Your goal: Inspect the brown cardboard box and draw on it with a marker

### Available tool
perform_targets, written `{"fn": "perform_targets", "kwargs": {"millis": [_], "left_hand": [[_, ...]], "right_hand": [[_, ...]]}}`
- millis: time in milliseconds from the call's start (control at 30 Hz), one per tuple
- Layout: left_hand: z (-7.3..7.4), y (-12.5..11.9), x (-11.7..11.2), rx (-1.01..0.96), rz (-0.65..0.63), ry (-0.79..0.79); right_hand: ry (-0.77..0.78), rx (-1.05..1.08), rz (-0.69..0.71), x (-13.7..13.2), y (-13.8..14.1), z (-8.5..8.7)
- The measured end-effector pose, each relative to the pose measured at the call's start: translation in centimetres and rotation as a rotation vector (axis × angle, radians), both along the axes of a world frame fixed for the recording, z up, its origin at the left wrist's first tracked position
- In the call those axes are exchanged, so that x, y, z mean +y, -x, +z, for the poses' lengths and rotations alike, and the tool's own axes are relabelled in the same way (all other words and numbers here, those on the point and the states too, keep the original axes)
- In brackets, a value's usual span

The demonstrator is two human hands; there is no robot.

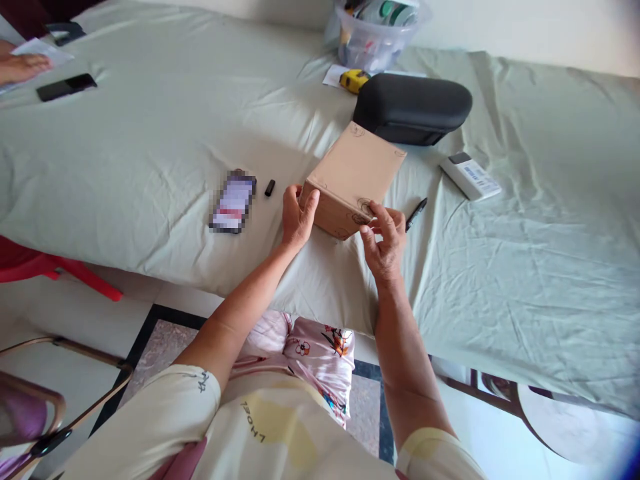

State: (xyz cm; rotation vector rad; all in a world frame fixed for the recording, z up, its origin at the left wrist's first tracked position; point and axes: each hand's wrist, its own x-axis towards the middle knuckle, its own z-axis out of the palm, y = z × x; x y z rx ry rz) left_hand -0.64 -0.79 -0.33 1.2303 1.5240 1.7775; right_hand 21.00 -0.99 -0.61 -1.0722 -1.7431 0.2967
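A tan cardboard box (356, 175) with small printed marks sits on the pale green sheet of the table (160, 133), near its front edge. My left hand (297, 217) presses against the box's near left corner, fingers curled round it. My right hand (384, 239) pinches at the box's near right lower corner with thumb and fingertips together. A black pen (416, 214) lies just right of my right hand. Its small black cap (269, 187) rests left of the box.
A phone (233, 201) lies left of the cap. Behind the box are a black case (413, 108), a yellow tape measure (354, 81) and a clear plastic tub (373, 33). A white device (470, 176) lies at right. Another person's hand (20, 67) and a black phone (66, 87) are far left.
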Motion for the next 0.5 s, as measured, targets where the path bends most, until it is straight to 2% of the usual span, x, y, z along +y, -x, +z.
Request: {"fn": "perform_targets", "kwargs": {"millis": [200,333,433,500], "left_hand": [[0.2,-0.7,-0.1,-0.089,-0.03,-0.136],[-0.4,-1.6,0.3,-0.256,-0.211,-0.161],[-1.0,-2.3,0.2,-0.323,-0.367,-0.083],[-1.3,-2.7,0.1,-0.316,-0.396,-0.046]], "right_hand": [[-0.015,0.204,-0.001,0.1,0.4,-1.0],[0.006,0.341,0.023,0.1,0.9,-1.7],[0.043,0.334,0.034,-0.2,1.4,-1.7],[0.069,0.296,0.033,-0.5,1.7,-1.6]]}}
